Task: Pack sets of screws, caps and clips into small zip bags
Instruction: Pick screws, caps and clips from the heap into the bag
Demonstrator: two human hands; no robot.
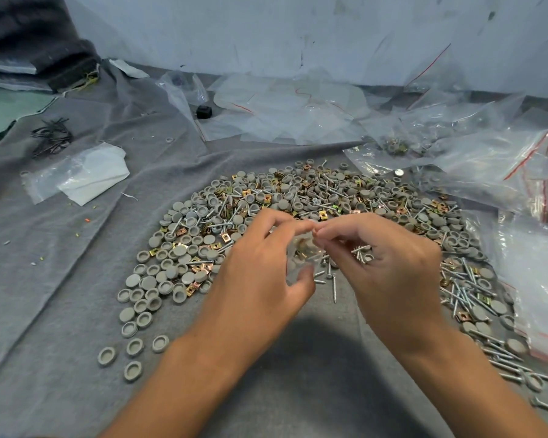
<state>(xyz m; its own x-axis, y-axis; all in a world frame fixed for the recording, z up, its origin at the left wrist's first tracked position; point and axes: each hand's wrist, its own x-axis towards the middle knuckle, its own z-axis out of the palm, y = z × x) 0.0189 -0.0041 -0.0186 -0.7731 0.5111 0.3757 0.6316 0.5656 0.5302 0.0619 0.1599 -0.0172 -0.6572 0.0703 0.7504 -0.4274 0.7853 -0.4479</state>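
Observation:
A broad heap of grey round caps (171, 270), brass-coloured clips (217, 246) and silver screws (465, 292) covers the grey cloth. Over its near edge my left hand (260, 270) and my right hand (389, 263) hold one small clear zip bag (301, 257) between them. Both hands pinch the bag's top edge with thumb and forefinger. Clips and caps show through the bag. My right hand also grips a few screws (359, 250) under its curled fingers.
Empty zip bags with red seal lines (298, 102) lie at the back. Filled bags (500, 153) pile up on the right. A folded white bag (86, 175) and black ties (51, 134) lie at the left. Loose caps (133, 349) are scattered near front left.

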